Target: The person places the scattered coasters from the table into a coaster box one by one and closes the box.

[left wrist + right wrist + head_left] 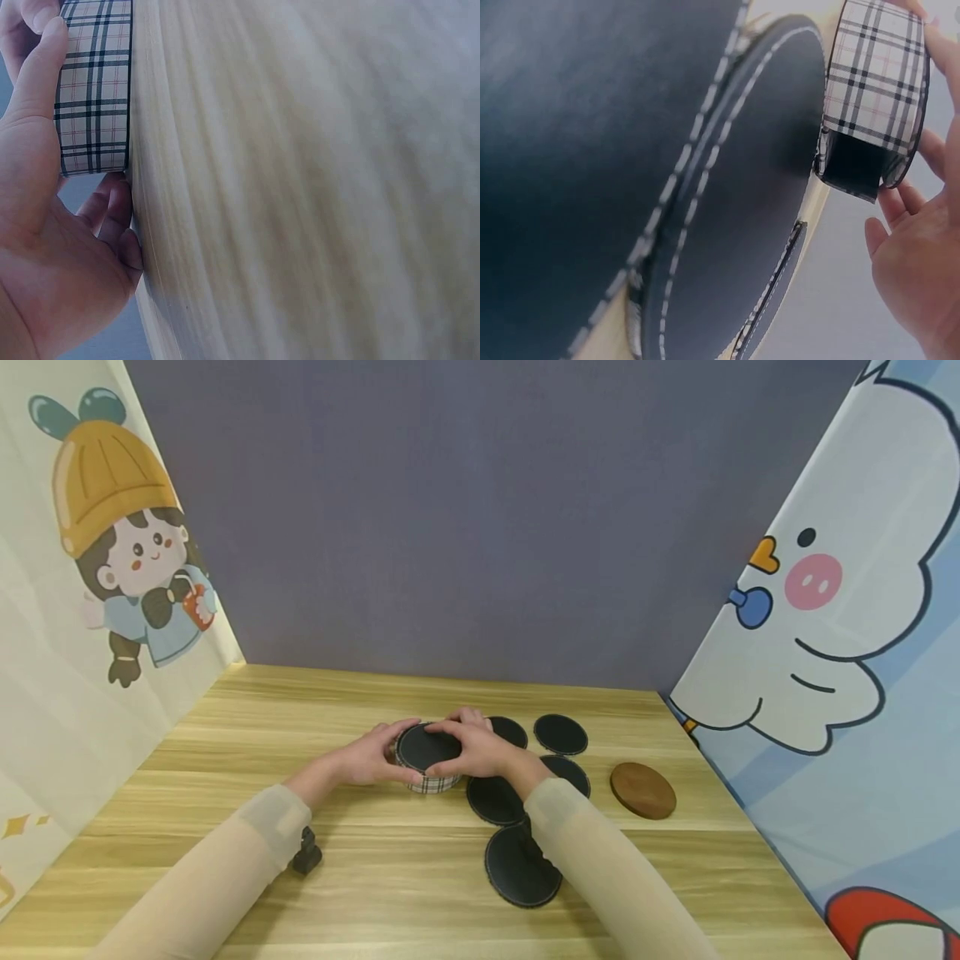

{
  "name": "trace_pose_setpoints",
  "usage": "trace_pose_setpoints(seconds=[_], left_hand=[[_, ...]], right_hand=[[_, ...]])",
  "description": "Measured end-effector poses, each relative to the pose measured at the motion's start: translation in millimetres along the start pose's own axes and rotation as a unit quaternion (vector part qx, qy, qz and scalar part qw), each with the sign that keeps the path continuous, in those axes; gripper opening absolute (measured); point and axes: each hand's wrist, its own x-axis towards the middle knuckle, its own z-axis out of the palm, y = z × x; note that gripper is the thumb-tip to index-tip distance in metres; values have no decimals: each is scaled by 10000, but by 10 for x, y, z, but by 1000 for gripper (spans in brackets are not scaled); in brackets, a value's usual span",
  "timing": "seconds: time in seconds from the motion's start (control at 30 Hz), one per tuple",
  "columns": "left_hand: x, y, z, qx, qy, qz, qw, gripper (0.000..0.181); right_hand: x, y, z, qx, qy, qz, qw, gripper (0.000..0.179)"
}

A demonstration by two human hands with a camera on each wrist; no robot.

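Note:
A round coaster holder [427, 748] with a black top and a plaid side stands on the table between both hands. My left hand [367, 758] holds it from the left, thumb along the near side. From the right my right hand [480, 750] grips it, thumb near the front rim and other fingers toward the back. The left wrist view shows the plaid side [94, 97] beside the left thumb. A dark gap opens in the side of the holder [874, 79] in the right wrist view. Black stitched coasters [522, 866] lie close by, partly under the right forearm.
Several more black coasters, among them one at the back [561, 735], are spread right of the holder. A brown round wooden disc [642, 790] lies farther right. Beside the left sleeve is a small black object [307, 853]. A grey panel [450, 527] bounds the table's far edge.

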Motion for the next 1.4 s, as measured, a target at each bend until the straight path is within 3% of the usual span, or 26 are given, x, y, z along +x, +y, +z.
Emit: trace_pose_setpoints(seconds=[0.8,1.07,1.4], left_hand=[[-31,0,9,75,1,-119,9999,112],[-8,-7,14,193,153,-16,9997,112],[17,-43,9,272,294,51,9992,114]], right_hand=[[-74,9,-29,131,-88,-57,9999,75],[-349,113,-139,453,159,-388,9981,51],[-839,291,-233,821,-5,-499,9954,42]])
